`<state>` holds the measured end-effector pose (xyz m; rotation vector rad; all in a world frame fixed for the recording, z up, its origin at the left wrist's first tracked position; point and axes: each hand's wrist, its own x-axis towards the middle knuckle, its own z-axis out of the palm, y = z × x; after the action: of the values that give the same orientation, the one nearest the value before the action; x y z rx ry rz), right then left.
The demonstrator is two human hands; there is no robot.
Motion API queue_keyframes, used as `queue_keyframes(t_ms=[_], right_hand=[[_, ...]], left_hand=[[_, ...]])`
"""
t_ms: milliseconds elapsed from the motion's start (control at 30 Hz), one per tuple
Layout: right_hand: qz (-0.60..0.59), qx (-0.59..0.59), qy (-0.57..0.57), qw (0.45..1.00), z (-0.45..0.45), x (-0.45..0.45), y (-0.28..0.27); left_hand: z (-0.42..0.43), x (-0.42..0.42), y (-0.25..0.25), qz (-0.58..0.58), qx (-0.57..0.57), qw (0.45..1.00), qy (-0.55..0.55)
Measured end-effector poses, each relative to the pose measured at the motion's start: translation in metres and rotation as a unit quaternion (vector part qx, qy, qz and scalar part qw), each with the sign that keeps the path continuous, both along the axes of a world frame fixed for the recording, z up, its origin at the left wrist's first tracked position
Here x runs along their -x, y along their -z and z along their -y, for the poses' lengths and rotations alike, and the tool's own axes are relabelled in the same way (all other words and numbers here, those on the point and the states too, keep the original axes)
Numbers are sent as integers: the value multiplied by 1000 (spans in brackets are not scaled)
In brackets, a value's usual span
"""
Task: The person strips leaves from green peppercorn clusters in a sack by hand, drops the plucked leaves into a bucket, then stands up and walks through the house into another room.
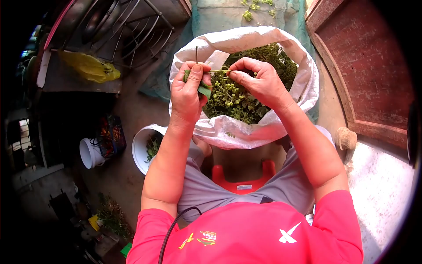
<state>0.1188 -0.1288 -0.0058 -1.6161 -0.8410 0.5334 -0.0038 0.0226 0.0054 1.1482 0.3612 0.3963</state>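
Observation:
Over a white woven sack [206, 42] with its top rolled open, both of my hands are raised. My left hand [189, 90] is closed on a plant sprig with green leaves [204, 90], and a thin stem sticks up past the thumb. Thumb and forefinger of my right hand [259, 81] pinch a thin green stalk [219, 71] that stretches across from the left hand. Clusters of small green berries [233, 97] with darker stems fill the sack below my hands.
A white bucket [139, 147] holding some leaves stands left of my legs. Farther left are another white bucket [90, 154] and a dark basket [110, 137]. A yellow bag [90, 68] lies on a shelf. A red stool [244, 185] is beneath me; a wooden door [373, 66] stands right.

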Motion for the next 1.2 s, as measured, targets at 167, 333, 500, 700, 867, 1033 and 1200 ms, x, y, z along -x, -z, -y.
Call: queue_keyframes(t_ms=[167,333,500,700,867,1033,1200], right_hand=[[-377,-119,109,912,8,-19,1],[-200,52,13,978,21,-30,-16],[-62,102,-46,992,10,-8,-16],[-60,63,-50,995,4,8,-9],[-167,39,-81,982,0,7,4],[-18,52,19,998,-3,4,11],[52,83,70,993,-2,11,2]], left_hand=[[-3,1,-4,53,45,997,-30],[-17,2,0,32,111,991,-66],[-9,-2,-1,10,47,996,-81],[10,-5,-6,-40,-36,996,-68],[16,-5,-8,-15,-31,999,-28],[15,-6,-4,-7,-33,998,-54],[14,-7,-2,-3,-31,998,-62]])
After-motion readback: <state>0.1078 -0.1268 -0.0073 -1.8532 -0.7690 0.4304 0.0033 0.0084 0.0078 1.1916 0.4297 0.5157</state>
